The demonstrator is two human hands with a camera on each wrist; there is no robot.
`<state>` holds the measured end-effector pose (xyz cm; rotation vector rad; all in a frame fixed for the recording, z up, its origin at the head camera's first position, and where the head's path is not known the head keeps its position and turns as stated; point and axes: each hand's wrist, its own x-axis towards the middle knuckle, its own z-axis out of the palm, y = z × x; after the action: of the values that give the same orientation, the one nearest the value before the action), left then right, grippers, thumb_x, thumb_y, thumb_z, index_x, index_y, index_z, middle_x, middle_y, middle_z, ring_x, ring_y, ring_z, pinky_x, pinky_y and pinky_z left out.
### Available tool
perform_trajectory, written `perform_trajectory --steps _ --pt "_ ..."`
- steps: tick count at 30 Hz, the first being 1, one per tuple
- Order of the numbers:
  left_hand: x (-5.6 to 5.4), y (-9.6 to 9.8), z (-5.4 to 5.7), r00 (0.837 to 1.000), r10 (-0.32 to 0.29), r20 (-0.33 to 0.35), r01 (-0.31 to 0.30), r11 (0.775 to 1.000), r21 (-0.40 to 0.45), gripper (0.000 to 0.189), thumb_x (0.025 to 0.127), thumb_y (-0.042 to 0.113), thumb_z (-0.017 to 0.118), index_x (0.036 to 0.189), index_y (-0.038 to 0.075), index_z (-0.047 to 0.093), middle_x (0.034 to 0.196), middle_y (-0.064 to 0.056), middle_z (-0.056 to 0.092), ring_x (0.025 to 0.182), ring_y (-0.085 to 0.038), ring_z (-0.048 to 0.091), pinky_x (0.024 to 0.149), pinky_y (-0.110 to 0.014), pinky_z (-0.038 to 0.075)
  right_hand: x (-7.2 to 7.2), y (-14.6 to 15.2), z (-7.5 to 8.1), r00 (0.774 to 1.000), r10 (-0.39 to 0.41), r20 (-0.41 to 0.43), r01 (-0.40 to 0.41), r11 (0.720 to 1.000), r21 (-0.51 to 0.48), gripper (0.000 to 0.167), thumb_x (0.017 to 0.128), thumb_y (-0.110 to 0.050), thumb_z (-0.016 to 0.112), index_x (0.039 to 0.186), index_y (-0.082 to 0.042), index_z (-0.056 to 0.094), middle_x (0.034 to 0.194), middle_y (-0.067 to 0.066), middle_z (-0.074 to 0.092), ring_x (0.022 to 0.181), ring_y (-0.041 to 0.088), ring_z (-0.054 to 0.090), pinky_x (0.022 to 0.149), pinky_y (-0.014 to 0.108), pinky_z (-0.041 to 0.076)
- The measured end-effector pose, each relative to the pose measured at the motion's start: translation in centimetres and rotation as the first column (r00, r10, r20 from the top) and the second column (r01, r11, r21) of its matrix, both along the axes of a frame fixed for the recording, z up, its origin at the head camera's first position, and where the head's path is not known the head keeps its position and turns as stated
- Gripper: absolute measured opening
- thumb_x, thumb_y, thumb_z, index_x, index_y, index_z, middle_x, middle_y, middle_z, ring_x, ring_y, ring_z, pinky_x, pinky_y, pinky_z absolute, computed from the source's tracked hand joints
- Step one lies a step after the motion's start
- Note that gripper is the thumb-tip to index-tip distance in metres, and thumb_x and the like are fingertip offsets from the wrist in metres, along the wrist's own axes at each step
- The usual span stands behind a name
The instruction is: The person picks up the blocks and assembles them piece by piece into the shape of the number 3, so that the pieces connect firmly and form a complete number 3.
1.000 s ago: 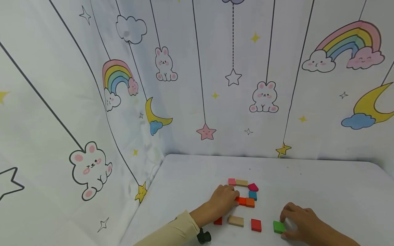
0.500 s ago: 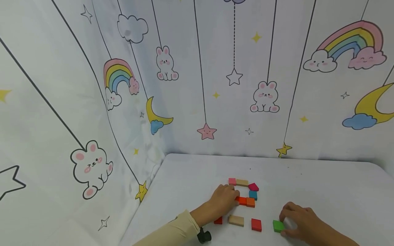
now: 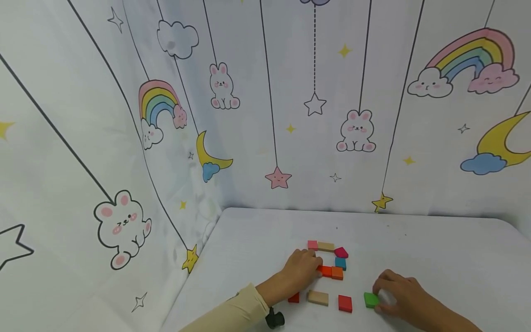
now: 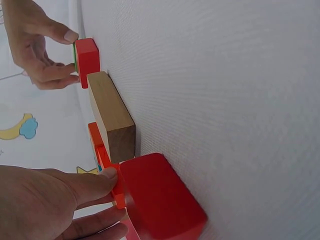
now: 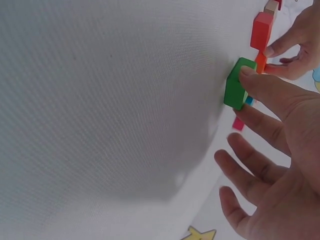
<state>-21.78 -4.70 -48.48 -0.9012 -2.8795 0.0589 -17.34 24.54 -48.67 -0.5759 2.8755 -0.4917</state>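
My right hand (image 3: 400, 295) pinches a small green block (image 3: 371, 300) between thumb and index finger, low at the white tabletop. In the right wrist view the thumb lies on one side of this green block (image 5: 240, 82), the other fingers spread apart. My left hand (image 3: 302, 268) pinches the left end of a bright orange block (image 4: 118, 192) with thumb and fingers. Another orange block (image 3: 337, 273) adjoins it on the right. Nearer me, a wooden block (image 3: 318, 298) and a red block (image 3: 345, 303) lie in a spaced row with a second red block (image 4: 160, 195), partly behind the left forearm.
Beyond the left hand lie a pink block (image 3: 312, 245), a natural wood block (image 3: 326, 246), a crimson five-sided block (image 3: 341, 252) and a blue block (image 3: 340, 263). A dark round object (image 3: 274, 318) shows beside the left sleeve. A printed cloth (image 3: 249, 138) hangs behind the table.
My right hand has slid the green block a little to the left and away from me, towards the red block. The left hand and the other blocks stay where they were.
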Motion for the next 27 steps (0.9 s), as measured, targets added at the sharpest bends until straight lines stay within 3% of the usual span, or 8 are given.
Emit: perform_trajectory --steps 27 --pt "-0.2 -0.2 -0.3 1.000 -0.009 -0.004 0.009 1.000 0.025 0.028 0.094 0.041 0.080 0.118 0.026 0.079 0.106 0.008 0.071 0.095 -0.005 0.062 0.079 -0.019 0.048 -0.9 -2.1 -0.3 0.999 -0.049 0.012 0.049 0.999 -0.018 0.032 0.075 -0.034 0.094 0.095 -0.026 0.070 0.110 -0.004 0.063 0.103 0.018 0.060 0.093 0.063 0.054"
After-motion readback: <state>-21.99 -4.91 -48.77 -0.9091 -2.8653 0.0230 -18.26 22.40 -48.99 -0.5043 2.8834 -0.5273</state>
